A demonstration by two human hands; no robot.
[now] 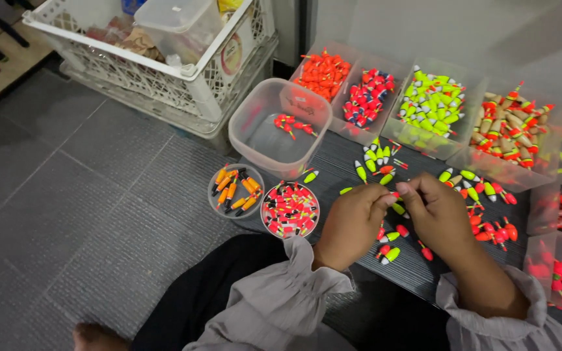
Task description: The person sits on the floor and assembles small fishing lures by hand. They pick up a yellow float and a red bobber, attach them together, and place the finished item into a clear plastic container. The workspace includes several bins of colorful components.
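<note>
Sorting step: both hands point(395, 214) pinching one small float point(399, 208) together over the tabletop point(346, 156); next calls for careful fingertip alignment.

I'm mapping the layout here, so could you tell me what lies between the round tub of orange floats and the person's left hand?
In the head view, a round tub of red floats sits between the orange-float tub and the left hand.

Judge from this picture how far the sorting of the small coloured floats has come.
Done, it seems: two round tubs hold sorted floats, orange ones and red ones; the clear box holds only a few. In hand: the left hand and right hand pinch one float together. Left: loose floats scattered on the dark board.
</note>
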